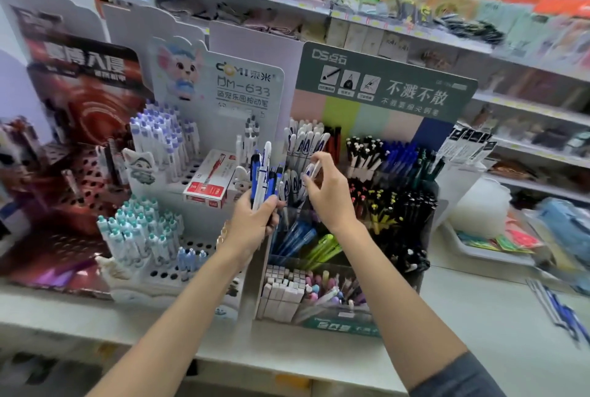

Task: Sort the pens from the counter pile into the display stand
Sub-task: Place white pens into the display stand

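My left hand grips a bunch of blue and white pens, held upright in front of the display stand. My right hand pinches a single white and blue pen over the stand's upper left section, where several matching white pens stand. The stand has a green header board and tiered compartments of black, blue, green and pastel pens. A few loose blue and white pens lie on the counter at the far right.
A white stand of white-capped pens is to the left, with a red and white box on it. A dark red stand is further left. A white tray sits right of the stand. Store shelves fill the background.
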A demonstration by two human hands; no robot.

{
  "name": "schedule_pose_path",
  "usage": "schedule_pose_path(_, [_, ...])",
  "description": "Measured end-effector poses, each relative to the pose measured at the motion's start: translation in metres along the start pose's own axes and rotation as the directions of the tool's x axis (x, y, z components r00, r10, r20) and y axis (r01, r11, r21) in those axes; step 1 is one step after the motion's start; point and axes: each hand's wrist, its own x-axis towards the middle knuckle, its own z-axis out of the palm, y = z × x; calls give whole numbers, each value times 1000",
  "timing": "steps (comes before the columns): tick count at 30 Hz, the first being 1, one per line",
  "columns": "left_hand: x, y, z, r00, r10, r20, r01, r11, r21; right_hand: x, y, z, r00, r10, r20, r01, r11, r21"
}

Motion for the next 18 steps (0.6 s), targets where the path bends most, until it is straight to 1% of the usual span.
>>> schedule_pose_path(3, [-2, -1, -7, 999, 38, -19, -38, 999, 25, -10, 5, 9, 993, -98, 67, 107, 981, -163])
schedule_pose_path(4, [-3, 0, -10, 999, 47, -25, -46, 998, 36, -13, 6, 10, 992, -99, 74, 112, 974, -196])
schedule_pose_path(6, [-4, 2, -17, 998, 50, -34, -48, 998, 52, -16, 6, 7, 997, -60, 51, 68, 984, -165])
schedule_pose_path(8, [-6, 3, -23, 999, 41, -36, -39, 998, 54, -18, 8, -1, 999, -36, -37, 32, 995, -94])
schedule_pose_path(10, [-7, 6, -25, 999, 36, -21, -35, 997, 63, -21, 11, -9, 995, -48, -93, 43, 997, -62])
schedule_pose_path(11, [-8, 6, -26, 999, 36, -10, -35, 998, 58, -22, 12, -11, 995, -68, -69, 62, 995, -79])
schedule_pose_path(14, [-11, 7, -23, 999, 20, 33, -20, 1000, -10, -29, 17, -6, 989, -105, 107, 126, 970, -208])
schedule_pose_path(15, [-12, 7, -22, 999, 18, 47, -18, 1000, -9, -30, 19, -3, 983, -115, 146, 150, 956, -252])
schedule_pose_path(18, [-13, 6, -21, 997, 9, 77, -15, 997, 78, -30, 19, 0, 969, -165, 182, 212, 935, -284])
